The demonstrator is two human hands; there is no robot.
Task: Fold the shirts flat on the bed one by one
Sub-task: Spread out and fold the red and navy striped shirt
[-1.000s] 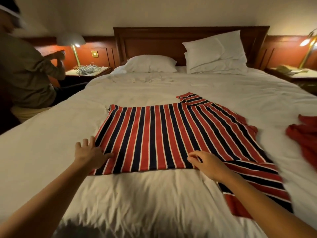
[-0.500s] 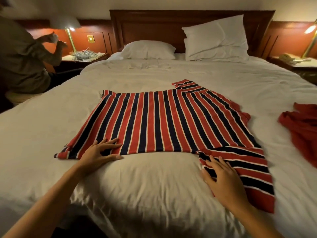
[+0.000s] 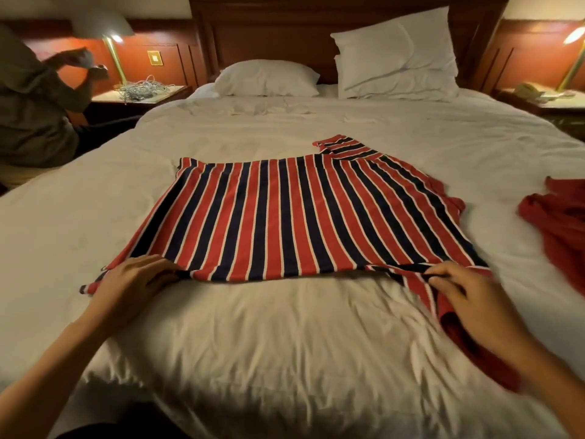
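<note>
Head view: a wide bed (image 3: 285,359) with a creased white cover fills the room, backed by a dark wooden headboard (image 3: 269,30) with two white pillows (image 3: 266,78) against it. The striped shirt (image 3: 285,217), a soft knit in red, navy and thin white bands, lies flat at the centre of the cover. Its body forms a roughly rectangular panel, with one short sleeve pointing toward the headboard. The left hand (image 3: 133,286) grips the near left corner of the hem, fingers curled over the fabric. The right hand (image 3: 474,299) pinches the near right edge, where the cloth bunches and a sleeve trails off toward the foot of the bed. The near hem runs almost straight between the two hands. Bare cover surrounds the shirt on the left, far and near sides. A crumpled red garment (image 3: 557,229) lies well apart on the right. Another person (image 3: 31,115) sits beside the left nightstand (image 3: 142,93).
</note>
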